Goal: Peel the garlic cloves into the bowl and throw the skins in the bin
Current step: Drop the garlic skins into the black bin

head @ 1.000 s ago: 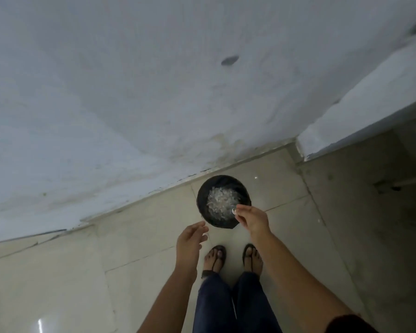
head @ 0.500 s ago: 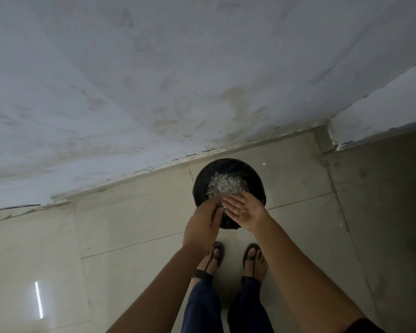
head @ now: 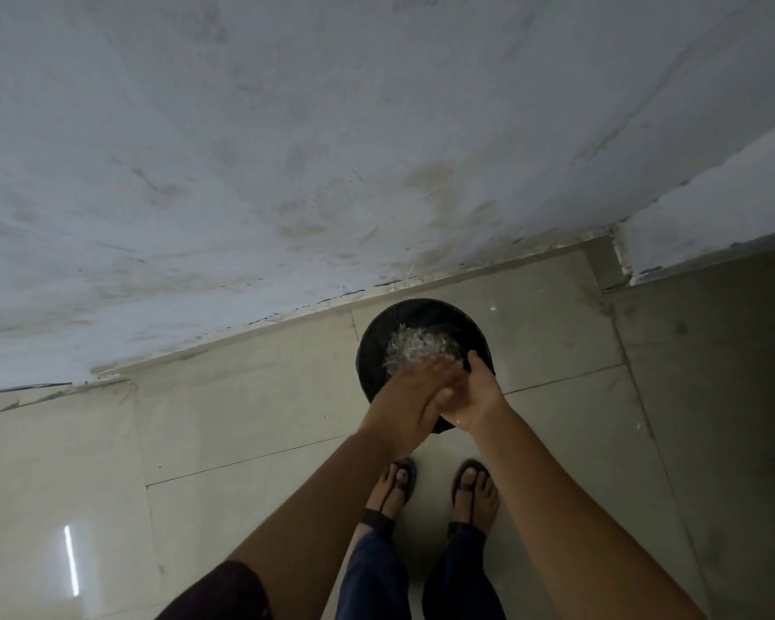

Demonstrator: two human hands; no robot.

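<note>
A round black bin stands on the floor against the wall, with a heap of pale garlic skins inside. Both hands meet just above its near rim. My left hand lies flat across the palm of my right hand and is blurred by motion, its fingers reaching over the skins. The right hand is loosely cupped beneath it. Neither hand plainly holds anything. No bowl or garlic cloves are in view.
A stained white wall rises right behind the bin. A wall corner juts out at the right. My sandalled feet stand on beige floor tiles close in front of the bin.
The hands, apart a second ago, have come together over the bin. The left hand has slid across the right palm, and the camera has leaned closer.
</note>
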